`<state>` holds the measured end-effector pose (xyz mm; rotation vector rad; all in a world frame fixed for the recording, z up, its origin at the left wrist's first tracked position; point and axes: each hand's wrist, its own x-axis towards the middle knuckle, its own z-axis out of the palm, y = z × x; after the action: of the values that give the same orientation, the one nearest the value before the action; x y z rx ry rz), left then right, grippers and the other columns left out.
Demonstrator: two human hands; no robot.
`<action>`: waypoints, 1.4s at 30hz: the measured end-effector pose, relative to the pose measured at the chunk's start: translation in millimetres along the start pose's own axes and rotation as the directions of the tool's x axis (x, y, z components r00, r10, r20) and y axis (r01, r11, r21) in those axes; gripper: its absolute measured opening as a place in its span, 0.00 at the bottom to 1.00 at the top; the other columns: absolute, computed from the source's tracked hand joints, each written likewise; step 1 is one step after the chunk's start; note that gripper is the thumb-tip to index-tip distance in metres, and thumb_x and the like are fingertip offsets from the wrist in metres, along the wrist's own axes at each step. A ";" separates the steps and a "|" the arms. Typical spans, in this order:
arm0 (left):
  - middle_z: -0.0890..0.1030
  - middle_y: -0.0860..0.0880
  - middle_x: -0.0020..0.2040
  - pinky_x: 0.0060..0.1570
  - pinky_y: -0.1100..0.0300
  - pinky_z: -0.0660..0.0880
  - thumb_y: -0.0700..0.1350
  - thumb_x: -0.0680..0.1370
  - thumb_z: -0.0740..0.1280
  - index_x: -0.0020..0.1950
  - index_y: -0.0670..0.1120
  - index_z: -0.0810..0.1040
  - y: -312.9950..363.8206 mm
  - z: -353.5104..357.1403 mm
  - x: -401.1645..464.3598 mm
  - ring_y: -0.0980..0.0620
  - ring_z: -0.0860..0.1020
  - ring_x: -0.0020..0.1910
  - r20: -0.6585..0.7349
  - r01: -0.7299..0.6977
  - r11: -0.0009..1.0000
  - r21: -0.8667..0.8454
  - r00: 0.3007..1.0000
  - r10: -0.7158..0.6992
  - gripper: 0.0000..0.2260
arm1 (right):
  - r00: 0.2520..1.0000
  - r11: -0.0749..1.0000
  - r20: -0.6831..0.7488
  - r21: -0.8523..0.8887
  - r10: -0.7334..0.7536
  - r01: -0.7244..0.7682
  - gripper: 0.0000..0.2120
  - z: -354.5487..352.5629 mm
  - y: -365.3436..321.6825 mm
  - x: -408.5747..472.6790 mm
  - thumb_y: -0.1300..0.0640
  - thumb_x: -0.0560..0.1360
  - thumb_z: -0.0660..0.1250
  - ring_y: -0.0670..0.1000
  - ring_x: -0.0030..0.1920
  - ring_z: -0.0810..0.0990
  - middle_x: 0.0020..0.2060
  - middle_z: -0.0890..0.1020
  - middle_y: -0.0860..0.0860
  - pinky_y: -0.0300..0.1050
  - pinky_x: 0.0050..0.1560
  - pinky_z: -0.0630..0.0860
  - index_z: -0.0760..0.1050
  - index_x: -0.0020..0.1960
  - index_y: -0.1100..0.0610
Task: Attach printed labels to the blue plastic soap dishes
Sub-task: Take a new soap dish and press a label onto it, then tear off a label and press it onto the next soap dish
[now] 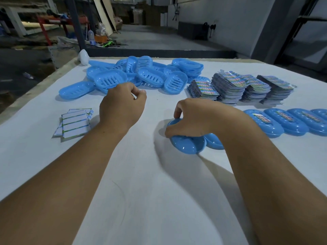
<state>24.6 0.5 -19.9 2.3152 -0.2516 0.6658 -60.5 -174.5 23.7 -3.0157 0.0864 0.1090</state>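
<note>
My right hand (191, 119) grips a blue soap dish (187, 145) from above, in the middle of the white table; a second dish (215, 143) lies partly under my wrist. My left hand (122, 106) hovers over the table with its fingers curled, thumb and fingertips close together; I cannot tell whether it pinches anything. A heap of unlabelled blue dishes (141, 75) lies at the back. Several stacks of printed labels (238, 85) stand at the back right. A row of labelled dishes (286, 121) runs along the right.
A small pile of white backing slips (75, 122) lies left of my left hand. A white object (83, 57) sits at the table's far left corner. The table (150, 183) edge drops off on the left to a cluttered floor.
</note>
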 end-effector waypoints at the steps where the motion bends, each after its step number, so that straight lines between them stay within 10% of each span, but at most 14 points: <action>1: 0.76 0.55 0.34 0.40 0.54 0.73 0.56 0.79 0.65 0.41 0.52 0.77 0.3 0.3 0.1 0.46 0.77 0.39 0.004 0.005 1.000 0.004 1.000 -0.005 0.11 | 1.000 1.000 0.011 0.010 0.010 -0.010 0.25 -1.4 2.7 -0.5 0.32 0.65 0.69 0.51 0.45 0.80 0.47 0.81 0.48 0.44 0.39 0.73 0.78 0.53 0.49; 20: 0.77 0.54 0.34 0.41 0.55 0.71 0.56 0.79 0.66 0.42 0.50 0.79 -0.3 -1.6 -0.8 0.47 0.77 0.40 0.045 0.038 0.999 0.019 0.998 -0.039 0.11 | 0.985 0.982 0.044 0.083 0.164 -0.167 0.21 -11.4 46.4 5.9 0.37 0.63 0.71 0.53 0.39 0.81 0.38 0.83 0.50 0.46 0.40 0.76 0.80 0.43 0.54; 26: 0.79 0.54 0.35 0.42 0.55 0.71 0.56 0.78 0.66 0.41 0.51 0.78 -0.7 0.5 -1.5 0.45 0.78 0.41 0.071 0.053 0.997 0.048 0.996 -0.056 0.11 | 0.993 0.983 -0.110 0.182 0.041 -0.021 0.22 -2.5 39.4 17.2 0.37 0.70 0.72 0.49 0.50 0.79 0.52 0.79 0.45 0.47 0.51 0.77 0.78 0.60 0.47; 42: 0.80 0.49 0.62 0.60 0.50 0.75 0.45 0.80 0.65 0.64 0.50 0.80 63.5 63.4 37.5 0.46 0.77 0.61 0.377 -0.247 0.947 0.206 0.913 0.156 0.13 | 0.867 0.905 -0.483 0.413 0.122 0.103 0.06 10.7 39.9 37.1 0.53 0.75 0.66 0.46 0.42 0.78 0.41 0.82 0.44 0.44 0.43 0.74 0.81 0.44 0.52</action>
<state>58.7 -89.0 -2.5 2.6729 -0.6161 0.3852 -26.8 -214.6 5.5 -2.5206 0.1495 -0.6184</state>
